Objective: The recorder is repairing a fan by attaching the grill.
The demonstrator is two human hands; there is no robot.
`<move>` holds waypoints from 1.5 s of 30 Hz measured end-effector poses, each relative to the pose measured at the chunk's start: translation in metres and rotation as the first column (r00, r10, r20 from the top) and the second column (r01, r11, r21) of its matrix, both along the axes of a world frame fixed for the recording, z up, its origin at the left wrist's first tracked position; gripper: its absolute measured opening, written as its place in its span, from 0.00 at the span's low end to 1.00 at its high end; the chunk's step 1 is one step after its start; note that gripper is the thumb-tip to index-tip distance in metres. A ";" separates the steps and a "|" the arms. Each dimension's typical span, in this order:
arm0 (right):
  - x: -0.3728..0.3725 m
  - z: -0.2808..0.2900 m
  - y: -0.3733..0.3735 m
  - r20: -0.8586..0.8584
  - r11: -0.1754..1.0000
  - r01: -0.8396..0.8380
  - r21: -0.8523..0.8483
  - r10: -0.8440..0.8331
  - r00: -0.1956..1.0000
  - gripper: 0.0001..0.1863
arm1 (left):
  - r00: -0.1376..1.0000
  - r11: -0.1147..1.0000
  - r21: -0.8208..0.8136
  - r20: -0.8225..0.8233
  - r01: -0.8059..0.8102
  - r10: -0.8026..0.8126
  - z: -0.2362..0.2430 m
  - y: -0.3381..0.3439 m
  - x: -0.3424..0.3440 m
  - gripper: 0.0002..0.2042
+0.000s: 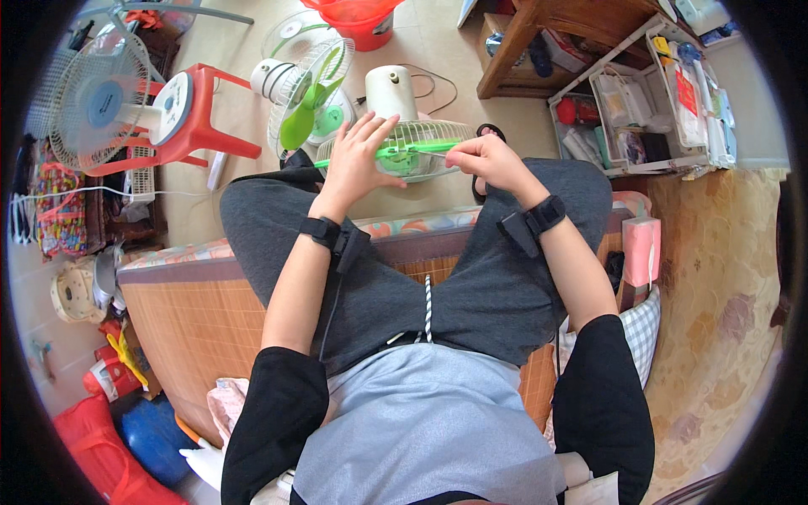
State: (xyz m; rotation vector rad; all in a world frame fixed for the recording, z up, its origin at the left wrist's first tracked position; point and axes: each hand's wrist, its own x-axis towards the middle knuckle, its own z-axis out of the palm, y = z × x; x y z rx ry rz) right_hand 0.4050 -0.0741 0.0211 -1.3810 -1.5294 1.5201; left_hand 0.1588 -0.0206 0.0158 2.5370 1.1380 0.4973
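A fan guard (438, 132) with white wires and a bright green strip stands between my knees. My left hand (364, 156) rests against its left side, fingers stretched and spread, thumb apart. On the right, my right hand (490, 162) is closed in a pinch on a thin metal rod (431, 153) that points left to the green part; its handle, if any, is hidden in my fingers. Just behind the guard is a cream fan housing (391, 91). To the left stands another fan with green blades (308, 114).
A white fan (105, 103) sits on a red stool (202, 118) at the left. A red bucket (364, 23) is at the far side. Drawers (627, 118) with small goods stand right. I sit on a mat-covered bed (198, 311); a pink tissue pack (642, 250) is beside me.
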 end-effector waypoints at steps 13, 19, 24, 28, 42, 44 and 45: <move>-0.001 -0.003 0.001 -0.498 0.592 -0.194 -0.782 -0.406 0.767 0.11 | 1.000 1.000 0.001 -0.009 0.013 -0.013 -0.002 0.004 -0.002 0.51; 0.016 0.005 0.003 -0.336 0.805 -0.176 -0.566 -0.030 0.942 0.20 | 1.000 0.999 0.040 -0.028 -0.011 0.012 -0.001 -0.003 -0.001 0.49; 0.027 0.004 -0.013 -0.124 0.897 0.024 -0.441 -0.088 0.988 0.24 | 0.972 0.972 0.026 0.022 -0.233 0.232 -0.012 -0.004 -0.026 0.38; 0.005 0.001 -0.019 -0.056 0.927 0.134 -0.349 -0.164 0.985 0.19 | 0.929 0.942 -0.065 0.154 -0.329 0.335 -0.019 0.006 -0.053 0.27; -0.017 -0.009 -0.025 -0.146 0.924 0.132 -0.360 -0.195 0.970 0.14 | 0.910 0.914 -0.245 0.185 -0.324 0.372 -0.038 -0.001 -0.043 0.27; -0.020 -0.014 -0.022 -0.074 0.931 0.140 -0.337 -0.175 0.982 0.13 | 0.914 0.913 -0.220 0.146 -0.343 0.379 -0.040 0.000 -0.042 0.26; -0.021 -0.013 -0.021 -0.072 0.930 0.141 -0.340 -0.176 0.982 0.13 | 0.912 0.909 -0.226 0.142 -0.350 0.386 -0.042 0.001 -0.042 0.27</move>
